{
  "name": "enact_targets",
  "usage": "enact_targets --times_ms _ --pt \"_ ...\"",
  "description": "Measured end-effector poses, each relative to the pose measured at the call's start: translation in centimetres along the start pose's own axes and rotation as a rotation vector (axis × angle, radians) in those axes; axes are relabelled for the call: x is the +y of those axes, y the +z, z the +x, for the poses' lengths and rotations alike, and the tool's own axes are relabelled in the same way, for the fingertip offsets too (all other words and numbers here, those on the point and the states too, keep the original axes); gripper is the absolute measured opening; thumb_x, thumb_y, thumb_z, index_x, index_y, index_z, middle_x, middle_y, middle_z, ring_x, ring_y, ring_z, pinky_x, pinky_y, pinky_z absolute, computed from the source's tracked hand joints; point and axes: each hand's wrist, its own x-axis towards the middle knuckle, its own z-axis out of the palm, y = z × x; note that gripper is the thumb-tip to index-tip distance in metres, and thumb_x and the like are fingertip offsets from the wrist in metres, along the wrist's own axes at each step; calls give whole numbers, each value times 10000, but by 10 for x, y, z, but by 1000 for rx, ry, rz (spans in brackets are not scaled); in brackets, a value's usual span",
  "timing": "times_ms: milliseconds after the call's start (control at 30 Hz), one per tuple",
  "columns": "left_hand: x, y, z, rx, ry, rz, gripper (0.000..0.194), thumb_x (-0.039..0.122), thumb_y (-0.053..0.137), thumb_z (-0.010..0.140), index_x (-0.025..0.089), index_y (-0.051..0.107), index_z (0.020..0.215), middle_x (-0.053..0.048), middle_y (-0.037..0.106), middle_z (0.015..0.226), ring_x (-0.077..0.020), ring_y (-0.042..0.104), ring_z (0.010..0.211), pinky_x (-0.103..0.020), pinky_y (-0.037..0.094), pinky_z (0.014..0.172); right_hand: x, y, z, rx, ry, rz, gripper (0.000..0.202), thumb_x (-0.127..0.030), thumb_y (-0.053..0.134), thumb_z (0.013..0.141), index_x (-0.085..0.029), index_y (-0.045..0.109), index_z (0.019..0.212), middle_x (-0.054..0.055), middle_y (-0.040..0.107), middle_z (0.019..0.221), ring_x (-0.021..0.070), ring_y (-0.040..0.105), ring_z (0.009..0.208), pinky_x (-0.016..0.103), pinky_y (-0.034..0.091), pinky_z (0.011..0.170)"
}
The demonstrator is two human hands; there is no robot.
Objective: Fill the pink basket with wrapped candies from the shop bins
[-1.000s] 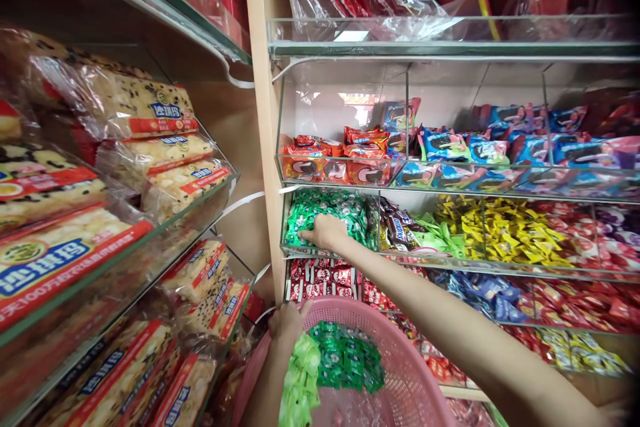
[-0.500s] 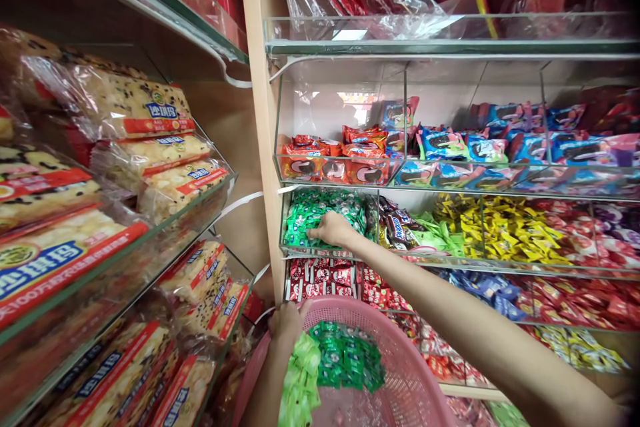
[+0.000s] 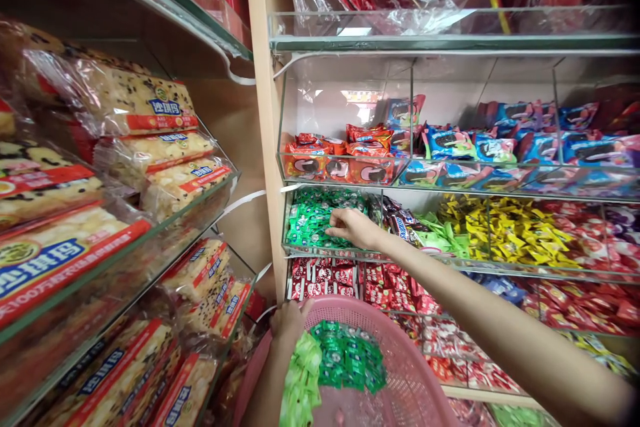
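Green sweets (image 3: 310, 223): small green-wrapped pieces heaped in the leftmost compartment of a clear bin (image 3: 300, 252) on the middle shelf row. Step in hand, as judged: taking a handful out of the bin.

Right hand (image 3: 356, 227): reaches in over the bin's front wall, palm down, fingers curled onto the heap at its 3 o'clock side. Whether the fingers have closed on any sweets cannot be told; the fingertips are hidden among the wrappers.

Next move, as judged: close the fingers, lift clear over the front wall, carry down toward 6 o'clock to the basket.

Basket (image 3: 415, 373): pink, perforated, below the bin. A batch of green sweets already lies inside near its 10 o'clock side, with a strip of lighter green packets (image 3: 300, 380) hanging over the rim.

Left hand (image 3: 289, 320): clamped on the basket rim at 11 o'clock, holding it up.

Surroundings:
- At 3 o'clock of the green heap, past a divider: brown bars (image 3: 397, 223), then yellow sweets (image 3: 520, 230).
- At 12 o'clock, shelf above: orange packets (image 3: 340, 157) and blue packets (image 3: 490, 150).
- At 6 o'clock, shelf below: red wafers (image 3: 325, 277).
- At 9 o'clock, a separate rack: wrapped cakes (image 3: 165, 147).

In the way: the bin's front wall; the shelf above sits low over the heap.
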Motion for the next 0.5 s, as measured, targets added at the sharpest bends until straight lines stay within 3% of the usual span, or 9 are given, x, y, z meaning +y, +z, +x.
enact_targets --times_ms 133,300,400,500 --pt "0 -1 -1 4 7 5 706 639 218 840 125 672 1007 -199 660 1046 -340 610 994 -423 454 806 -3 4 -3 52 1 -46 124 -220 596 809 -181 507 731 -45 495 601 97 412 557 217 278 547" --pt "2 -1 -3 2 11 4 720 642 214 842 111 670 1010 -205 659 1043 -339 610 992 -420 453 808 -37 -1 -28 152 -70 115 142 -289 564 850 -172 531 778 -19 550 689 107 460 621 225 326 598" --pt "2 -1 -2 -5 6 1 730 647 207 844 106 674 995 -208 661 1033 -334 614 986 -411 455 802 -51 14 -56 36 -161 188 126 -291 525 880 -172 555 852 9 590 798 120 519 713 229 370 656" --pt "1 0 -2 -13 1 -5 741 665 206 835 111 673 990 -208 662 1031 -330 620 972 -402 458 782 -43 49 -88 -127 -170 97 81 -236 507 883 -175 558 867 37 597 855 141 552 781 236 396 672"
